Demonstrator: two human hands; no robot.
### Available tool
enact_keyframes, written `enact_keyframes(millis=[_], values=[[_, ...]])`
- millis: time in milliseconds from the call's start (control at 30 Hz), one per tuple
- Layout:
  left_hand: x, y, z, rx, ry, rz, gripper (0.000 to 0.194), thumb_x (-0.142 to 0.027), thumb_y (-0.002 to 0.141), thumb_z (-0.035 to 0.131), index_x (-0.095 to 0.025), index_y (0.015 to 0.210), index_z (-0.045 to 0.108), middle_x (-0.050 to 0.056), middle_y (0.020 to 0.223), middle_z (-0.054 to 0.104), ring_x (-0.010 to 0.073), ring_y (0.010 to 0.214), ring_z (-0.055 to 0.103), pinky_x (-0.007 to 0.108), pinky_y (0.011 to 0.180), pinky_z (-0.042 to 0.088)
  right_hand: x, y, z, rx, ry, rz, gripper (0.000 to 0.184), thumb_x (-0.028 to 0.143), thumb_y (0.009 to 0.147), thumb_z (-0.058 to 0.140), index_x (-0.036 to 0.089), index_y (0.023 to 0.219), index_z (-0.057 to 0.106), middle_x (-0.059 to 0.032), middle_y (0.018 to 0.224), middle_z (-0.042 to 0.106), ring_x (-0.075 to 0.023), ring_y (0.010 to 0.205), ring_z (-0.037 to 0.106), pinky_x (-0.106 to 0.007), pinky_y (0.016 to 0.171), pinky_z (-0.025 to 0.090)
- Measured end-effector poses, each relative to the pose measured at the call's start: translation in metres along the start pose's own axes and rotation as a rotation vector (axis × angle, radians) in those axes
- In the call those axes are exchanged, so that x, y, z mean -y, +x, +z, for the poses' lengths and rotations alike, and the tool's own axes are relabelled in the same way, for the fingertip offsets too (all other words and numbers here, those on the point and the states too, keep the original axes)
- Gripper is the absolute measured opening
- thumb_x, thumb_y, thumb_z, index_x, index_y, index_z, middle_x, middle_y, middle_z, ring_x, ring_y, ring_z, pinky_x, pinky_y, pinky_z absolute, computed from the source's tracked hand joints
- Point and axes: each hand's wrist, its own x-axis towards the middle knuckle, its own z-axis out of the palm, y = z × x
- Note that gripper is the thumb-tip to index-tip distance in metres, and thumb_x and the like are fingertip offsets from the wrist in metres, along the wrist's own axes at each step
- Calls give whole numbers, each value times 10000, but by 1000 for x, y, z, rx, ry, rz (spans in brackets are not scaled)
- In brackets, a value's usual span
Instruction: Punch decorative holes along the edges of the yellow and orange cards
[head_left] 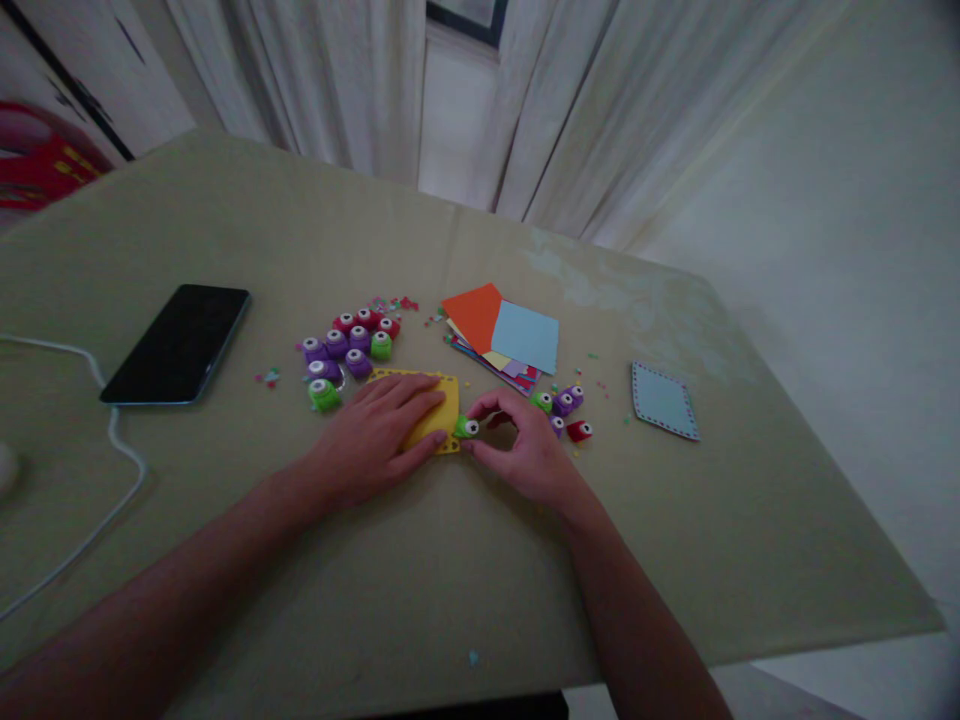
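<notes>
My left hand (386, 430) lies flat with fingers stretched over a yellow sheet of paper (448, 400), which has small holes punched along its edges. At the sheet's right edge sits a green craft punch (466, 428), pinched between the thumb and forefinger of my right hand (521, 445). Just beyond my right hand is a small group of punches, among them a purple punch (568, 399) and a red punch (579, 431). Past my left hand stands a larger cluster of purple, red and green punches (336, 343).
Behind my hands lies a stack of coloured paper with an orange sheet (474, 322) and a light blue sheet (527, 338). A blue sheet with punched edges (664, 401) is at the right. A tablet (178, 345) with a white cable (139, 465) lies left. Paper bits (394, 304) are scattered about.
</notes>
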Motion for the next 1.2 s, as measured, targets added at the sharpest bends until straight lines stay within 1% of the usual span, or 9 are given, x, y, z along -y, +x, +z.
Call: enact_keyframes(millis=[133,267,400,500,633,733,967,1200], values=[[-1,0,0,4,3,9,508,-510,1092,482,-190,1449,650,155,1570,600,358,1434,553,571,1233,408,2,0,-2,34,-39,23,221,196,845,828,243,1038,732,-13,972,735,-191,847,649,-330,773,535],[-1,0,0,23,29,11,514,-511,1099,470,-186,1460,639,158,1583,588,358,1439,542,569,1232,408,2,0,-1,77,0,53,212,189,865,821,219,1061,744,-13,967,736,-165,785,645,-303,733,526],[0,-1,1,36,55,30,545,-510,1090,486,-168,1496,609,165,1616,557,363,1468,516,570,1256,382,1,1,1,96,15,56,196,203,892,804,217,1082,758,-26,1002,750,-174,818,675,-320,770,547],[1,-2,1,47,56,39,559,-520,1077,510,-194,1524,589,150,1638,539,360,1493,497,565,1270,365,0,1,1,92,19,38,211,188,896,787,220,1104,768,-32,1021,760,-184,855,698,-330,797,560],[2,-2,1,60,61,50,605,-545,1059,537,-188,1546,576,153,1653,525,367,1500,496,562,1280,352,-1,0,0,103,25,29,246,154,909,753,221,1143,780,-43,1080,776,-190,903,721,-338,834,575],[4,-2,2,58,65,60,617,-553,1054,548,-199,1559,570,145,1660,521,370,1507,493,569,1284,345,-2,0,-1,104,28,23,247,160,924,746,219,1161,784,-47,1103,781,-185,919,726,-333,850,578],[4,-2,3,59,100,60,626,-553,1067,522,-177,1566,568,150,1658,526,365,1515,490,565,1278,364,-2,0,-2,106,31,17,210,215,954,762,203,1161,791,-56,1092,776,-178,918,717,-314,838,572],[3,-3,4,44,103,63,627,-549,1068,526,-190,1581,550,139,1669,515,357,1527,478,563,1287,353,-1,0,-3,108,38,16,193,230,960,764,203,1148,795,-54,1068,778,-172,892,715,-306,820,570]])
